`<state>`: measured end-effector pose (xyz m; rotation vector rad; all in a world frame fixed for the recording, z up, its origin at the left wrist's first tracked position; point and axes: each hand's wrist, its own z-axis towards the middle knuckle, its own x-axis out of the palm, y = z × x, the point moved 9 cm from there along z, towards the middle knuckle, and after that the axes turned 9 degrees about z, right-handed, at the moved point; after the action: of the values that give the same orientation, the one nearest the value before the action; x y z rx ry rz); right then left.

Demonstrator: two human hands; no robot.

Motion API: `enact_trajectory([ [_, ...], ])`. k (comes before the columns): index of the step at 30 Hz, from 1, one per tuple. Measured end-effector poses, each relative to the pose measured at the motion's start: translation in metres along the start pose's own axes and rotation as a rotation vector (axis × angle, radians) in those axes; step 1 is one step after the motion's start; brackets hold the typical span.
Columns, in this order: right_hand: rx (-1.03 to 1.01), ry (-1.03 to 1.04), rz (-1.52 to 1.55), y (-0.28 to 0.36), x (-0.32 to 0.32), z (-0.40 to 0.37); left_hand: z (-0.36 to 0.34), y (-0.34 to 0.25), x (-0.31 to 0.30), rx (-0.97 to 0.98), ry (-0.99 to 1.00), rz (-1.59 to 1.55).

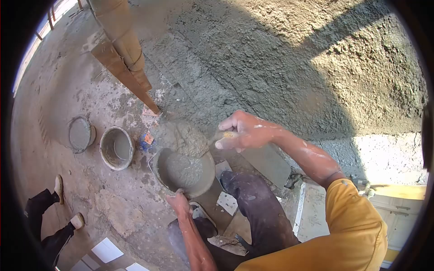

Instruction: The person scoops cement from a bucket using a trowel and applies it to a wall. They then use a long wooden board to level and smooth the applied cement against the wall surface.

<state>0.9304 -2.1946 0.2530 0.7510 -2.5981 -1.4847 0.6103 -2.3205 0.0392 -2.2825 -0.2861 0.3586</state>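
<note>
My left hand (177, 202) grips the near rim of a round metal pan (205, 178) that holds wet grey mortar (183, 169). My right hand (242, 132) is closed around a yellow-handled trowel (228, 134); its blade carries a heap of mortar (183, 137) just above the pan's far edge. Both hands are smeared with cement. Right behind the hands rises a rough, freshly plastered wall (280, 58).
Two mortar-stained buckets (116, 147) (81, 133) stand on the dusty floor to the left. A wooden post (123, 54) leans at the wall. Another person's legs and shoes (54, 212) are at lower left. White tiles (107, 249) lie below; my dark trouser legs (253, 207) are under the pan.
</note>
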Motion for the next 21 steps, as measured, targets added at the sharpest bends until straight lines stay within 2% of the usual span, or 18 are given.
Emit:
enact_trajectory([
  [1, 0.097, 0.055, 0.143, 0.01, -0.013, -0.006, -0.012, -0.004, -0.012, -0.032, 0.005, 0.048],
  [3, 0.109, 0.126, 0.495, 0.011, -0.058, 0.001, -0.033, -0.013, -0.04, -0.097, -0.001, 0.14],
  [4, 0.116, 0.024, 0.576, 0.005, -0.103, 0.008, -0.051, -0.028, -0.051, -0.138, -0.04, 0.183],
  [6, 0.036, -0.528, 0.362, 0.012, -0.236, -0.012, -0.068, -0.015, -0.085, -0.169, -0.05, 0.225],
  [7, 0.059, -0.846, 0.089, 0.048, -0.274, -0.061, -0.073, -0.015, -0.095, -0.177, -0.053, 0.23],
  [8, -0.044, -0.885, 0.118, 0.087, -0.284, -0.101, -0.106, -0.063, -0.093, -0.113, -0.084, 0.197],
  [9, -0.128, -0.92, 0.152, 0.115, -0.278, -0.141, -0.119, -0.069, -0.101, -0.136, -0.081, 0.261],
  [11, 0.061, -0.772, -0.1, 0.143, -0.236, -0.179, -0.136, -0.076, -0.107, -0.128, -0.057, 0.312],
  [12, 0.142, -0.669, -0.195, 0.141, -0.208, -0.184, -0.145, -0.083, -0.108, -0.104, -0.038, 0.301],
  [13, 0.225, -0.548, -0.284, 0.132, -0.172, -0.183, -0.156, -0.096, -0.11, -0.116, -0.055, 0.428],
  [14, 0.187, -0.425, -0.481, 0.138, -0.125, -0.18, -0.148, -0.064, -0.124, -0.077, -0.095, 0.591],
  [15, 0.126, -0.294, -0.674, 0.143, -0.079, -0.173, -0.176, -0.11, -0.111, -0.09, -0.058, 0.544],
  [16, -0.044, -0.215, -0.788, 0.141, -0.035, -0.169, -0.178, -0.105, -0.113, -0.031, -0.067, 0.637],
  [17, -0.228, -0.152, -0.894, 0.135, 0.01, -0.168, -0.193, -0.129, -0.104, -0.101, -0.003, 0.742],
  [19, -0.316, -0.102, -1.088, 0.119, 0.077, -0.158, -0.212, -0.163, -0.087, 0.202, 0.017, 0.541],
  [21, -0.175, -0.024, -1.149, 0.072, 0.126, -0.138, -0.232, -0.198, -0.073, 0.289, 0.011, 0.629],
])
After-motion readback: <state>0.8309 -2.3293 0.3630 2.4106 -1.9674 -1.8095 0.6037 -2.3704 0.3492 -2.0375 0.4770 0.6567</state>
